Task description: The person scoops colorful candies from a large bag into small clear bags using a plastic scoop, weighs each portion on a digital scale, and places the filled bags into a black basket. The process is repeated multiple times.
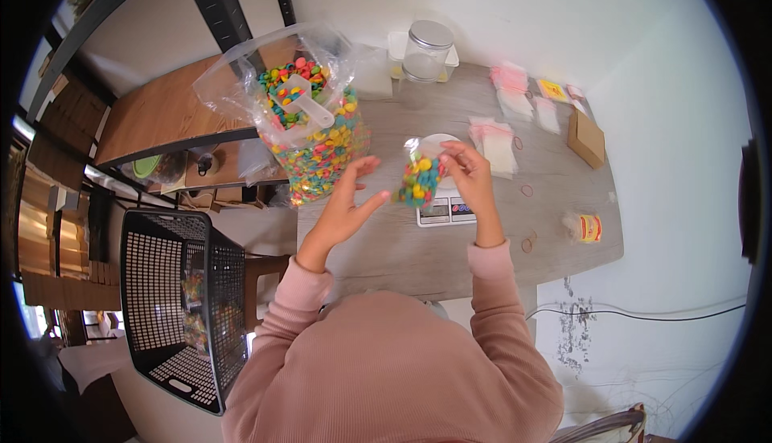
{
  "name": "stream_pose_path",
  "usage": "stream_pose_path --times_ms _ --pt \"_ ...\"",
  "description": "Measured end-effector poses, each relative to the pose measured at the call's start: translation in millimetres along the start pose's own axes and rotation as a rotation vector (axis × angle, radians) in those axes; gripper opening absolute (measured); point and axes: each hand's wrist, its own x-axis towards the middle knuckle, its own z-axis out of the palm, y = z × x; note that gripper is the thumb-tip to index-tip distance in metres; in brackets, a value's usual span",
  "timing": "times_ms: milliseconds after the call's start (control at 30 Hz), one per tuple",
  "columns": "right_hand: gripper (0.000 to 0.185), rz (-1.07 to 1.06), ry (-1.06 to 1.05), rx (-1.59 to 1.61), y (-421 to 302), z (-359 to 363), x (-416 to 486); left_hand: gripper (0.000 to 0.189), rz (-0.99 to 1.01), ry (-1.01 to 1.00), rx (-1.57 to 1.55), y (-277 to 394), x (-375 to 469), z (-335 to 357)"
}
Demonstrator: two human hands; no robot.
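My right hand [470, 171] grips the upper side of a small clear plastic bag [420, 180] filled with colourful round candies or snack pieces. Just left of it, my left hand [356, 199] holds nothing, its thumb and fingers spread. The small bag hangs over a white digital kitchen scale [428, 217], hiding part of its round plate and display. Beyond my left hand stands a large open clear bag [325, 153] of the same colourful pieces. A translucent plastic scoop [307, 102] lies on top of them, handle towards me.
Stacks of small plastic bags [497, 147], rubber bands [527, 190] and a cardboard box [586, 138] lie on the wood-grain table [386, 262]. A lidded clear jar [427, 51] stands at the back. A black plastic crate [154, 286] with filled bags is at the left, below wooden shelves [163, 111].
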Motion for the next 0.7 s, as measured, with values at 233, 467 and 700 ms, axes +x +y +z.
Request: stream_pose_path --times_ms 233,467,700 --pt "0.014 -0.033 -0.18 -0.004 -46 41 -17 0.034 -0.123 -0.154 -0.388 2 2 4" --pt "0.012 -0.275 -0.393 -0.207 -67 47 -7 0.031 -0.152 -0.111 -0.332 1 -13 -11" --pt "0.012 -0.026 -0.728 -0.193 -79 44 15 0.03 -0.108 -0.08 -0.322 17 -21 -18"
